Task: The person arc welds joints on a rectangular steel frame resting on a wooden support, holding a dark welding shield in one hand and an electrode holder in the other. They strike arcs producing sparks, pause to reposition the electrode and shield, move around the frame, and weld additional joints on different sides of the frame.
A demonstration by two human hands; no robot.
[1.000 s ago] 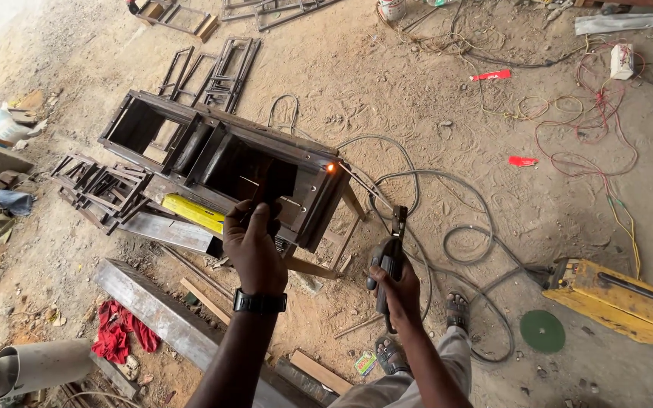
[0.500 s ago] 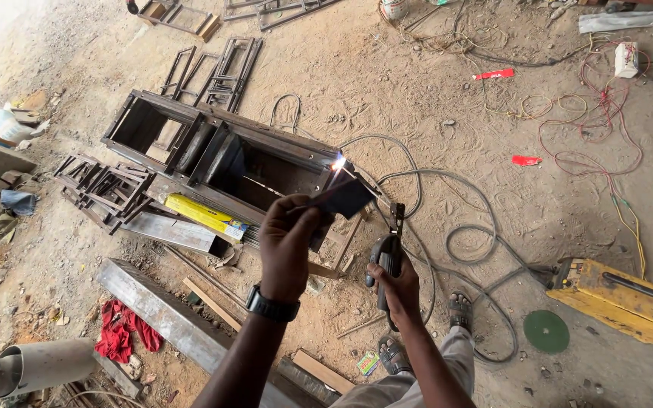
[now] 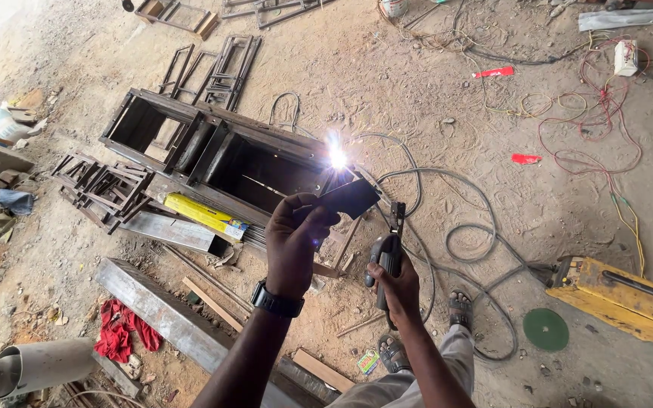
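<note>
My left hand (image 3: 296, 242), with a black watch on the wrist, holds a small dark glass plate (image 3: 349, 198) up in front of a bright white welding arc (image 3: 337, 157). The arc burns at the right corner of a dark rectangular metal frame (image 3: 213, 143) lying on the sandy ground. My right hand (image 3: 396, 283) grips a black welding electrode holder (image 3: 388, 253) whose rod points up toward the arc. A grey cable (image 3: 447, 227) loops away from the holder to the right.
A yellow welding machine (image 3: 629, 295) and a green disc (image 3: 546, 329) lie at the right. A yellow electrode box (image 3: 204, 215), steel bars (image 3: 168, 317), a red rag (image 3: 119, 332), small metal frames (image 3: 100, 185) and red and yellow wires (image 3: 606, 113) lie about. My sandalled foot (image 3: 460, 306) is below.
My left hand rose from the frame and brought the dark plate up before the arc. The spark grew from a small orange glow to a bright white flash.
</note>
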